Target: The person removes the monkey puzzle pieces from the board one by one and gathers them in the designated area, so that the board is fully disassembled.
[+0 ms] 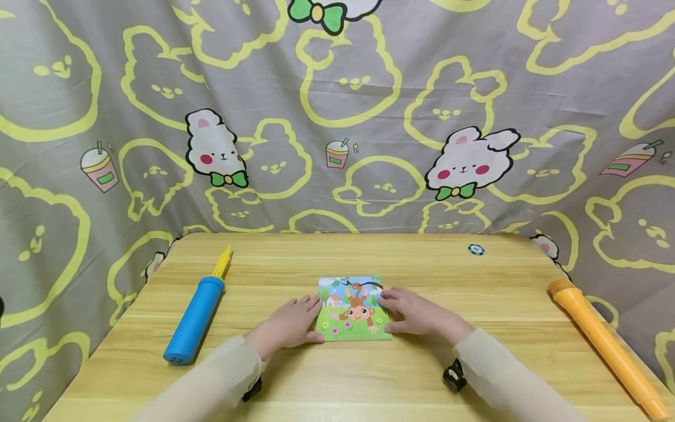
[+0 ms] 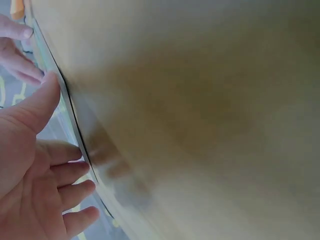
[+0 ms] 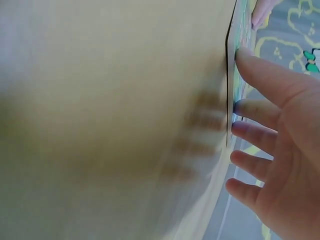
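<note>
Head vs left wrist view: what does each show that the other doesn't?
Only head: the blue pump, the chip, the sleeves, and the board with its monkey print readable.

Only left wrist: the palm side of the left hand, plus blurred finger reflections on the table.

Both: the board, the table, both hands, including the right hand, and the curtain. An orange piece at the wrist view's upper left may be the tube; can't confirm.
</note>
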The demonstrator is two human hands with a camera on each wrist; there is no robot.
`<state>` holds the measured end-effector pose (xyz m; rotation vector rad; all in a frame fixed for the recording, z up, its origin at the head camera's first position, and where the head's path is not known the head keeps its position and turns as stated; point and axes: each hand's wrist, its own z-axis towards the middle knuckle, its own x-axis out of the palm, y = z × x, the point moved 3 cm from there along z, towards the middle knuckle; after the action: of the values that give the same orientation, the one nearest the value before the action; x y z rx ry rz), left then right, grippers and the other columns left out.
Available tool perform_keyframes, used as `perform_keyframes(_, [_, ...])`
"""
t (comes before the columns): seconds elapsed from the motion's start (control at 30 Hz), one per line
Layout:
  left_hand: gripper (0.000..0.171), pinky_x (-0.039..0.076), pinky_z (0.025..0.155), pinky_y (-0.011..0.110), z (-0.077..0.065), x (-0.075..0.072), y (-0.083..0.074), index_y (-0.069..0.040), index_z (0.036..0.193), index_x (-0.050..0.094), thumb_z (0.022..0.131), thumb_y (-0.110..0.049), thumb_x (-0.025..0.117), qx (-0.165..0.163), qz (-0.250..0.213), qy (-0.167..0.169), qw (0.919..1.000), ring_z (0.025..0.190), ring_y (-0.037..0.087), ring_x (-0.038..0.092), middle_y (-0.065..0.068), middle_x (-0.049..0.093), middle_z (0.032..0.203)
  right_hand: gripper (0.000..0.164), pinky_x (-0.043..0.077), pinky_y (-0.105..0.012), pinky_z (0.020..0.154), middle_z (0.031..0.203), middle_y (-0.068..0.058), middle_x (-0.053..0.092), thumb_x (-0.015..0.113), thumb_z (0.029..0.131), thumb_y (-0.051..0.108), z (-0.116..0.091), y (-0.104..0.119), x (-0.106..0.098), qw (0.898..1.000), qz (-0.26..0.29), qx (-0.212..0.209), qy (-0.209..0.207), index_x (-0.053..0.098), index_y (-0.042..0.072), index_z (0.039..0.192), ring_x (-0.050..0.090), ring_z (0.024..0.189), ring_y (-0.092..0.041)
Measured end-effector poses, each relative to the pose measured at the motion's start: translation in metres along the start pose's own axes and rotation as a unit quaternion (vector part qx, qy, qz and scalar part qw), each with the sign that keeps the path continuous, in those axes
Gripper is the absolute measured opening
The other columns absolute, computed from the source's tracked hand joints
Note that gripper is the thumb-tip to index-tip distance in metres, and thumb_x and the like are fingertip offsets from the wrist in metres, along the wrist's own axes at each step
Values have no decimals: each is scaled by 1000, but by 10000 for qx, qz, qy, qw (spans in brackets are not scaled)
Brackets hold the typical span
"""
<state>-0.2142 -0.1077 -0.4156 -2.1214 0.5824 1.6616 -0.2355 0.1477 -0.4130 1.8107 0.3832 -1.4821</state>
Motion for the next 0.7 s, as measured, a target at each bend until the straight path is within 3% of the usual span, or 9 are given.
perform_keyframes(0.4, [77, 27, 104, 49, -41, 4, -4, 3, 139, 36, 86, -51, 54, 311, -420, -196, 9984, 130, 34, 29, 18, 32, 144, 64, 30, -50, 102, 136, -24, 39, 65, 85, 37, -11, 24, 13, 9980, -408, -473, -55, 48, -3, 131, 34, 125, -41])
perform_keyframes(0.7, [76, 29, 103, 49, -57, 9, -4, 4, 136, 39, 86, -51, 54, 408, -419, -317, 9978, 129, 35, 32, 19, 34, 142, 65, 31, -49, 102, 136, -23, 40, 65, 84, 39, -15, 38, 17, 9959, -607, -665, -100, 49, -4, 130, 36, 124, -39])
